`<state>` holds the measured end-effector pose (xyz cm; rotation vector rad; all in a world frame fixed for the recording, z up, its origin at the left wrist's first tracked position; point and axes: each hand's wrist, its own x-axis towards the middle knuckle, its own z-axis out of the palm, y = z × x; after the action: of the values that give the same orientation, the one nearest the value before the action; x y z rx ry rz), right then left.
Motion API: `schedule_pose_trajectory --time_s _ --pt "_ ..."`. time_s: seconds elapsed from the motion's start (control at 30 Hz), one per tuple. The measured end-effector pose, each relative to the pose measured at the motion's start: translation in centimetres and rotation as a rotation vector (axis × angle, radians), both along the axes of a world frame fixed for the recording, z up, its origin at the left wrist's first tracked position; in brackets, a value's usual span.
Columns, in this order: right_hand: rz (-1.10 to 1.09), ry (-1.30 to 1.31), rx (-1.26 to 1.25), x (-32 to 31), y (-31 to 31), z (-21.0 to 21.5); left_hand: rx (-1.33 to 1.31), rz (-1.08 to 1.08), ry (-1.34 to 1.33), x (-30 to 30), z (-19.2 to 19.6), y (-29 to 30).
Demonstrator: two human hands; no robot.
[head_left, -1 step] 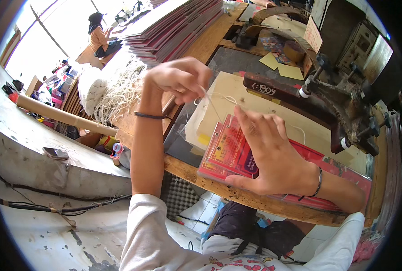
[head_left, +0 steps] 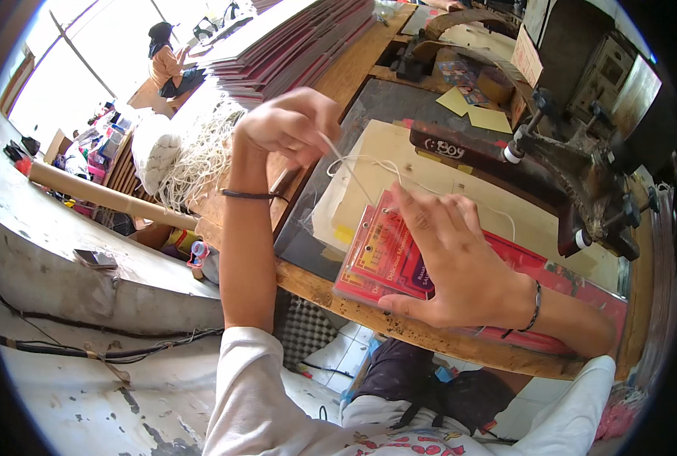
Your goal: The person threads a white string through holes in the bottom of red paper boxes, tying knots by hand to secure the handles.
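Observation:
A stack of red printed boards (head_left: pixel 380 247), glossy and with punched holes along the left edge, rests at the table's front. Pressed flat on top of it is my right hand (head_left: pixel 460 266), fingers stretched and thumb apart. Above and left of the boards, my left hand (head_left: pixel 293 129) pinches a white string (head_left: pixel 360 182), slightly blurred. The string runs taut from the fingers to a hole at the boards' upper left corner. More of it loops over the pale board (head_left: pixel 369 152) behind.
A dark metal clamp-like machine (head_left: pixel 582 182) stands at the right. Bundled white strings (head_left: pixel 209 156) hang at the left beside a tall pile of boards (head_left: pixel 293 53). Yellow paper slips (head_left: pixel 490 120) lie farther back. Another person (head_left: pixel 173 64) sits at the far left.
My left hand has shifted a little left and up, with the string still in its fingers. My right hand stays on the boards.

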<state>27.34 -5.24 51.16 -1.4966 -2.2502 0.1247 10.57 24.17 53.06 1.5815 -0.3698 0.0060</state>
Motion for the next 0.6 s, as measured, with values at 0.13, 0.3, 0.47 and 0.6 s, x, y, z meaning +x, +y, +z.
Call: schedule_pose_trajectory --time_s 0.13,0.3,0.47,0.6 --pt "-0.001 -0.040 0.063 -0.2 0.3 -1.8 -0.153 0.100 -0.354 -1.5 0.6 0.9" --pt "0.061 0.095 0.115 0.2 0.7 -2.4 -0.591 0.418 -0.690 -0.1 0.6 -0.4" --pt "0.038 0.152 0.107 0.4 1.2 -3.1 -0.744 0.854 -0.952 -1.6 3.0 -0.3" --pt "-0.030 0.175 -0.028 0.9 1.0 -1.9 -0.747 0.515 -0.836 -4.6 2.0 3.6"
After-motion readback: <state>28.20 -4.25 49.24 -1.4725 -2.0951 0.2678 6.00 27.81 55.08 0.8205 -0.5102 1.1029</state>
